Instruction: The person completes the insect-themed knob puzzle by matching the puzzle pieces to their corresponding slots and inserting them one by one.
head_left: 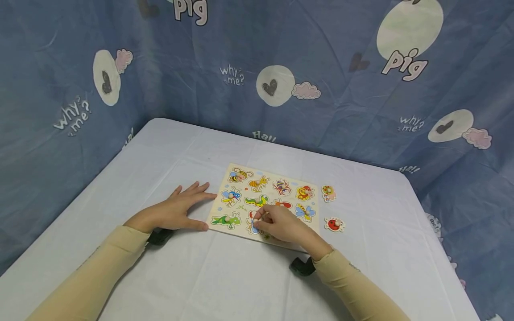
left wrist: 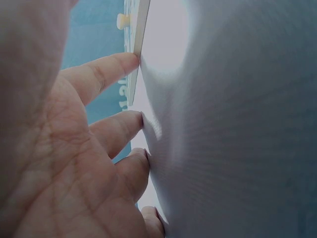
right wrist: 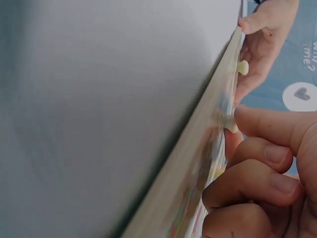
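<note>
A wooden peg puzzle board (head_left: 270, 191) with several insect pieces lies on the white table. My right hand (head_left: 283, 225) pinches the small knob (right wrist: 229, 122) of a blue and red insect piece (head_left: 250, 228) in the board's front row; fingers hide much of that piece. Beside it on the board is a green grasshopper piece (head_left: 226, 220). At the board's left edge, my left hand (head_left: 174, 211) rests with fingers spread, its thumb at the front corner and index finger (left wrist: 106, 72) touching the side.
Right of the board, a ladybug piece (head_left: 334, 224) and a yellow and pink piece (head_left: 328, 193) lie loose on the white tablecloth (head_left: 373, 209). Blue printed curtains (head_left: 345, 120) hang behind the table and at both sides.
</note>
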The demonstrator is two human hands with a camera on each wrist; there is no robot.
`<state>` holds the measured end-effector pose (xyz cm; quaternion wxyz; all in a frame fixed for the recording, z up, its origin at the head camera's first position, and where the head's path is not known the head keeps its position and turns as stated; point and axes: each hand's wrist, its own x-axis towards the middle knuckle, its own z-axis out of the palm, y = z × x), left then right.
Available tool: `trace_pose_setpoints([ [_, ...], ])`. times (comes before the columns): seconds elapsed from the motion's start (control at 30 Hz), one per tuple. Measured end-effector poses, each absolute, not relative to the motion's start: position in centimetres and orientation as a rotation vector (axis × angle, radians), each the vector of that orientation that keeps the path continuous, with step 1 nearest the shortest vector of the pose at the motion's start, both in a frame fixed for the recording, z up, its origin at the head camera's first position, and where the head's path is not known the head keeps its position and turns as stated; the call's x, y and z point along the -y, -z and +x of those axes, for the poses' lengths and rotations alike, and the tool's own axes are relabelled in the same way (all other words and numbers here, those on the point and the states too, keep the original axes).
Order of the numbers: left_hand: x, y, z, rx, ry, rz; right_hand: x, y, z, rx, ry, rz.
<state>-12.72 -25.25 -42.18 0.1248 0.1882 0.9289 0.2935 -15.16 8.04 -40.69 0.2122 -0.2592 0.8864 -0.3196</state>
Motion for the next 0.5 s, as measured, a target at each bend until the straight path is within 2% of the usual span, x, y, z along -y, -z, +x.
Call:
trace_pose_setpoints([
  [0.5, 25.2, 42.1, -12.7, -2.707, -0.861, 0.555, -10.0, 39.9, -16.1, -2.485, 0.915, -0.718],
])
